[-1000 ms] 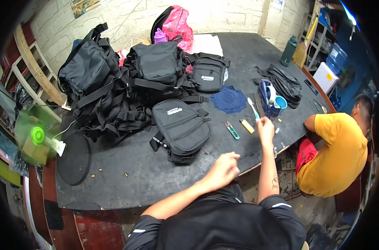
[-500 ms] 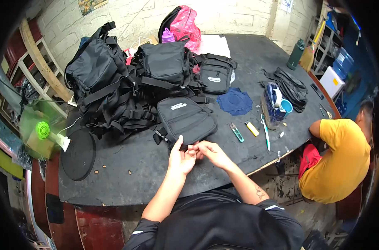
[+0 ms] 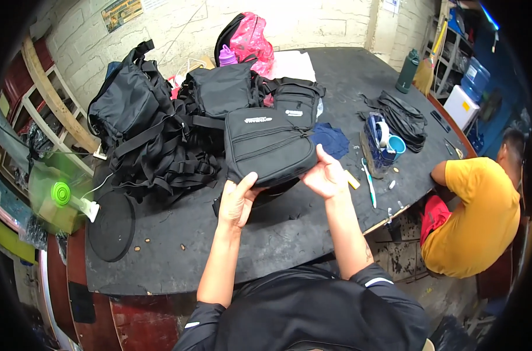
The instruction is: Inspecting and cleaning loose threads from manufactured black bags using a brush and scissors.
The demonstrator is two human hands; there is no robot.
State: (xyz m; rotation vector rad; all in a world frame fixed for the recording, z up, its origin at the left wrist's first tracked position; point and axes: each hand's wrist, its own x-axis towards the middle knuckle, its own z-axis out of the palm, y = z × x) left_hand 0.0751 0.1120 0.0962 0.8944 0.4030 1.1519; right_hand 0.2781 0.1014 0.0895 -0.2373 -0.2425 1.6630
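Both our hands hold a small black zippered pouch bag [image 3: 271,146] lifted just off the dark worktable [image 3: 219,245]. Our left hand [image 3: 238,202] grips its lower left corner, fingers curled under the bottom edge and thumb up on the front panel. Our right hand [image 3: 324,175] clasps the lower right edge, thumb pressed on the face and fingers behind.

We judge the bag light and soft: woven fabric that sags when unsupported, not slippery and not fragile. Zippers run across its front pockets, so the seamed edges and corners look like the firmest places to take hold, as we do now. Behind it lies a heap of black strapped bags [image 3: 160,134], touching or nearly so. A folded dark blue cloth [image 3: 331,140] sits just beside our right hand, with a toothbrush-like tool [image 3: 369,182] nearby.
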